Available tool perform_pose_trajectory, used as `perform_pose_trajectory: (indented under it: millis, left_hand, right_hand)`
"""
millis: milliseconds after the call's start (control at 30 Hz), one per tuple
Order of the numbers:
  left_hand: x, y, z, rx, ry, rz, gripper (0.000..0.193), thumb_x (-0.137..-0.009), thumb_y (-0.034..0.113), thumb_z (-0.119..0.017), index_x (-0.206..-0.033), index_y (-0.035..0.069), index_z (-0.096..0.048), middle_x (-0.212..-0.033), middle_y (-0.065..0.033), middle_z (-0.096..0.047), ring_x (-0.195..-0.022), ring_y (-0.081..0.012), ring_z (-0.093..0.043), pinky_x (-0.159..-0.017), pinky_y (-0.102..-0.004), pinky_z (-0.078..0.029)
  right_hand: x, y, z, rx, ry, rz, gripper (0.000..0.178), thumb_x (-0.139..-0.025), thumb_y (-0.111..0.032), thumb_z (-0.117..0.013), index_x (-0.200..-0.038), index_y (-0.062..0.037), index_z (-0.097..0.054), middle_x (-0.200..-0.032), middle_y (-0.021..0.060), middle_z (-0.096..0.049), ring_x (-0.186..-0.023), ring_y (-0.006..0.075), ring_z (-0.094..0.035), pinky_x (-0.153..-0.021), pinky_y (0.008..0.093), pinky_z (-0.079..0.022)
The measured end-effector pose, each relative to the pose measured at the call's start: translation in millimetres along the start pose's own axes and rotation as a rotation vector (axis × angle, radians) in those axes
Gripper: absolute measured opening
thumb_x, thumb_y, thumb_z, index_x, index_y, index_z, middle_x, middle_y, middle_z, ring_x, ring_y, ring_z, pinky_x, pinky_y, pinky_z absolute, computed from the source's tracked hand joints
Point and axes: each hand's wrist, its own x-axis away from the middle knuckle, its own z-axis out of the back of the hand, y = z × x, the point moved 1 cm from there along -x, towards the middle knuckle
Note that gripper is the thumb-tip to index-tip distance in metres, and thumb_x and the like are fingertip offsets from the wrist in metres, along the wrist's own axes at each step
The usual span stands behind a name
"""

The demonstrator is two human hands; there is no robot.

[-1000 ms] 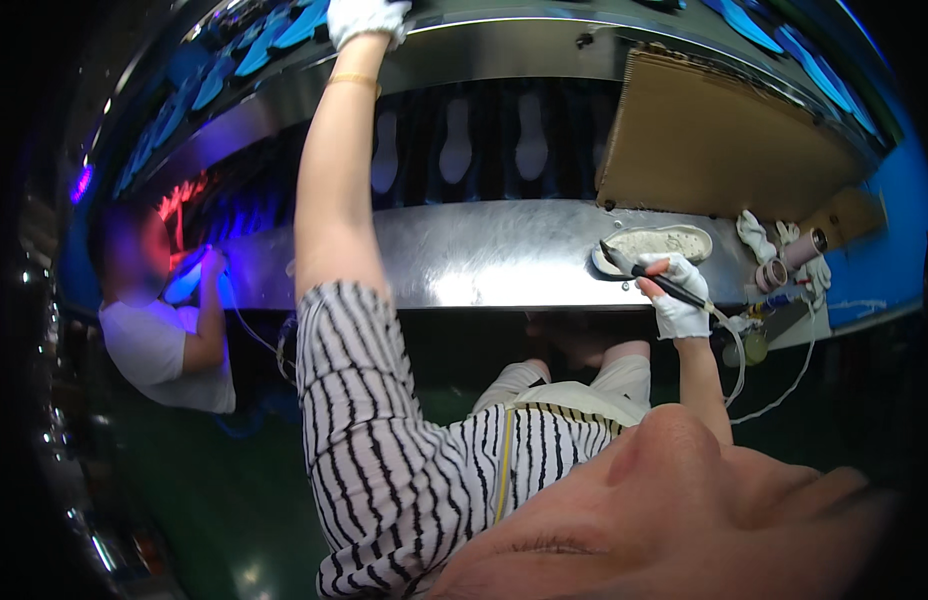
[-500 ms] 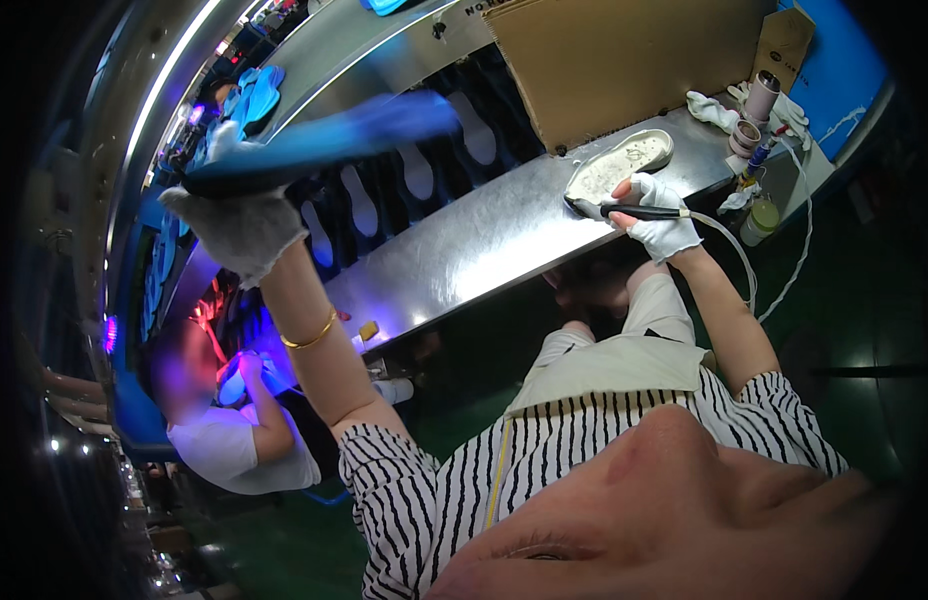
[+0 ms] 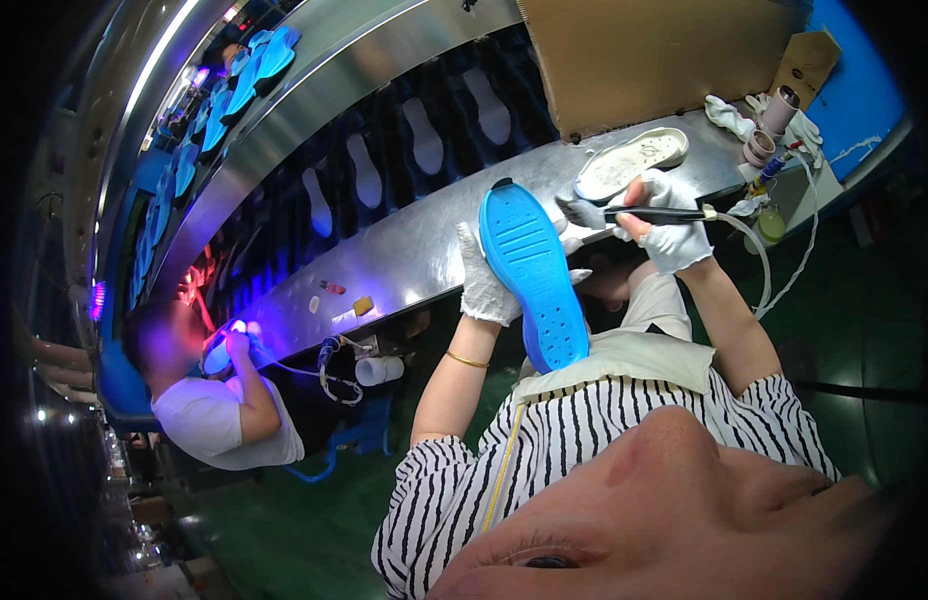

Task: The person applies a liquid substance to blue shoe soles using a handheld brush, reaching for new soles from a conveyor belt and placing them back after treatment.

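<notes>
A blue shoe sole (image 3: 532, 268) is held up before my body, its patterned face with grooves and small holes showing; a dark piece sits at its upper tip. My left hand (image 3: 487, 288), in a whitish glove, grips the sole from behind and along its left side. In my right hand (image 3: 676, 228), gloved with bare fingertips, is a brush (image 3: 656, 215) with a black handle and a pale tube at its rear end. The bristles point toward the sole, a small gap apart. Just beyond the brush lies a white sole-shaped dish (image 3: 679, 146) with whitish residue.
A metal ledge (image 3: 424, 265) runs before a belt with grey sole shapes (image 3: 422, 135). Blue soles (image 3: 274, 58) line the upper conveyor. A cardboard sheet (image 3: 664, 65) stands behind the dish; spools (image 3: 779, 110) are at right. A co-worker (image 3: 224, 420) sits at left under purple light.
My left hand has brought the blue sole from the upper left down and right, before my body. My right hand has lifted the brush away from the dish's edge.
</notes>
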Motion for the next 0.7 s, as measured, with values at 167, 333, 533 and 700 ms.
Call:
perform_pose_trajectory:
  millis: [167, 333, 533, 700]
  left_hand:
    - [-15, -9, 3, 0.098, 0.046, -0.132, 0.095, -0.078, 0.083, -0.036, -0.141, 0.012, -0.037, -0.135, -0.022, -0.048, -0.119, -0.0421, -0.05, -0.1, -0.0609, -0.041]
    - [-37, -32, 7, -0.178, 0.263, -0.369, 0.089, -0.083, 0.08, -0.034, -0.139, 0.011, -0.041, -0.133, -0.0148, -0.05, -0.118, -0.0291, -0.053, -0.1, -0.0471, -0.046]
    - [-39, -30, 17, -0.059, 0.266, -0.377, 0.082, -0.088, 0.073, -0.036, -0.141, 0.011, -0.038, -0.136, -0.0144, -0.048, -0.119, -0.029, -0.051, -0.103, -0.0425, -0.043]
    - [-34, -21, 18, -0.103, 0.26, -0.357, 0.083, -0.087, 0.072, -0.039, -0.138, 0.006, -0.042, -0.133, -0.0145, -0.051, -0.117, -0.029, -0.052, -0.104, -0.043, -0.042]
  right_hand:
    - [-30, 3, -34, 0.084, -0.054, 0.07, 0.015, -0.081, -0.003, -0.07, -0.089, -0.0042, -0.057, -0.077, 0.0025, -0.062, -0.071, 0.008, -0.059, -0.066, 0.0237, -0.049]
    - [-45, 6, -49, 0.048, 0.022, 0.284, 0.015, -0.084, 0.002, -0.065, -0.093, -0.0036, -0.055, -0.085, 0.0046, -0.062, -0.074, 0.0086, -0.059, -0.07, 0.0232, -0.05]
    - [-28, 6, -54, 0.088, -0.095, 0.138, 0.022, -0.078, 0.001, -0.071, -0.093, -0.0036, -0.056, -0.082, 0.0042, -0.06, -0.075, 0.0089, -0.058, -0.069, 0.0238, -0.049]
    - [-23, 2, -57, 0.42, -0.007, 0.457, 0.016, -0.074, 0.0, -0.07, -0.085, -0.0041, -0.059, -0.08, 0.0079, -0.058, -0.072, 0.0192, -0.059, -0.067, 0.0292, -0.048]
